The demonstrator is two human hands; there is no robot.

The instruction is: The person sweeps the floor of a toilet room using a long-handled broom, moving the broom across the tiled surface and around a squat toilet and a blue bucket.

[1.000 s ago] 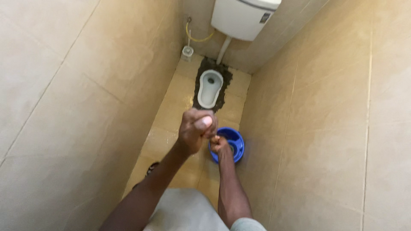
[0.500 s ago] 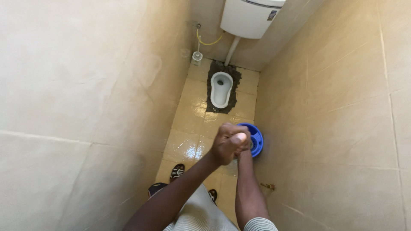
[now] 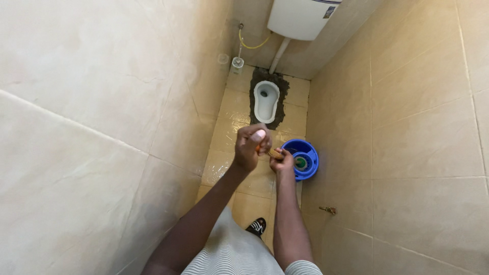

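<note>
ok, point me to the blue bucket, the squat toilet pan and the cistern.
blue bucket (image 3: 311, 154): head view, on its blue inner wall at the right side.
squat toilet pan (image 3: 267, 104): head view, on the white bowl below the drain hole.
cistern (image 3: 300, 18): head view, on the white front face.

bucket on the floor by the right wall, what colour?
Blue: the bucket shows clearly in the head view, just beyond the right hand.

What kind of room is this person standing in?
Most likely a narrow tiled toilet stall: a squat toilet pan is set in the floor, a white cistern hangs on the far wall, and a blue bucket stands by the right wall.
</note>
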